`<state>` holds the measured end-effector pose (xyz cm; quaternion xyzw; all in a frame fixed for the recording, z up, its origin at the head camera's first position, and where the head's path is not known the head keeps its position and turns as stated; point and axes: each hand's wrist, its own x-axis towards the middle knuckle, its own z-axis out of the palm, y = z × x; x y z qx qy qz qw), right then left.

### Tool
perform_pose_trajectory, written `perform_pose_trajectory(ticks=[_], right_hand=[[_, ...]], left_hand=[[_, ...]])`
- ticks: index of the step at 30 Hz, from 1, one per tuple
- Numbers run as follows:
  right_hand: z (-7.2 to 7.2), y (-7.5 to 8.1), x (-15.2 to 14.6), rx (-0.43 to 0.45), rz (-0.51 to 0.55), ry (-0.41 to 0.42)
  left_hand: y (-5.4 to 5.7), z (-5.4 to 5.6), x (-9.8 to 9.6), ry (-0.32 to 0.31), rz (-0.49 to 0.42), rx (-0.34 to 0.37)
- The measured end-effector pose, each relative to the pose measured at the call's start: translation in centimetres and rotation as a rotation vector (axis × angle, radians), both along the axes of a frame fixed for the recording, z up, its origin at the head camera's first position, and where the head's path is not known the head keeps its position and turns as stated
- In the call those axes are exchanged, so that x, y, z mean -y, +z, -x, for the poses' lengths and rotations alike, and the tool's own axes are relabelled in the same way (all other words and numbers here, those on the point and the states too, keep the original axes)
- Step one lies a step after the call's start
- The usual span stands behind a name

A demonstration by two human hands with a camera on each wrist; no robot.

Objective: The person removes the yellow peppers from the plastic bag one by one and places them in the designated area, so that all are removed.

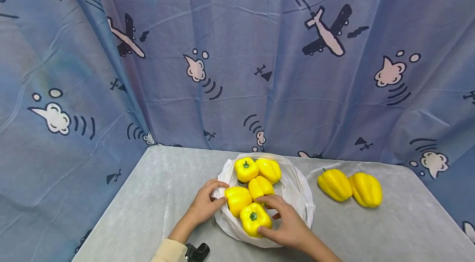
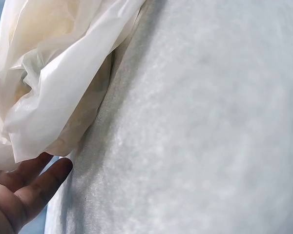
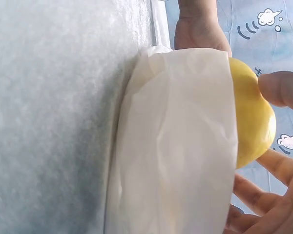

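A white plastic bag (image 1: 302,188), its mouth spread wide, holds several yellow bell peppers. My right hand (image 1: 287,223) grips the front bell pepper (image 1: 252,220), thumb on its near side and fingers on the far side. In the right wrist view, that bell pepper (image 3: 251,117) shows above the bag's rim (image 3: 195,122) between thumb and fingers. At the bag's left edge, my left hand (image 1: 205,202) holds the rim, close beside another bell pepper (image 1: 237,200). Left fingers (image 2: 44,187) show under the bag's folds (image 2: 63,92) in the left wrist view; the thumb is hidden there.
Two more yellow bell peppers (image 1: 335,185) lie side by side on the grey-white tabletop (image 1: 178,179), right of the bag. A black strap-like object (image 1: 198,251) is by the left sleeve. A blue patterned curtain (image 1: 237,68) hangs behind the table and along its sides.
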<state>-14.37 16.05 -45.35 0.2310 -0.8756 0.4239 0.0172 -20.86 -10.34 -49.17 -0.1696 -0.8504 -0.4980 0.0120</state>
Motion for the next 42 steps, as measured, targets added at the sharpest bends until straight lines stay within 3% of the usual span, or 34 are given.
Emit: perform_pose_trajectory(ticks=[19,30,42], right_hand=[[0.3,0.1,0.0,0.17,0.024,0.05],[0.1,0.4,-0.3,0.154,0.043,0.02],[0.2,1.9,-0.6,0.154,0.04,-0.062]], left_hand=[[0.0,0.0,0.0,-0.003,-0.011,0.005],[-0.1,0.0,0.0,-0.004,-0.022,0.0],[-0.1,0.0,0.0,-0.001,-0.023,0.007]])
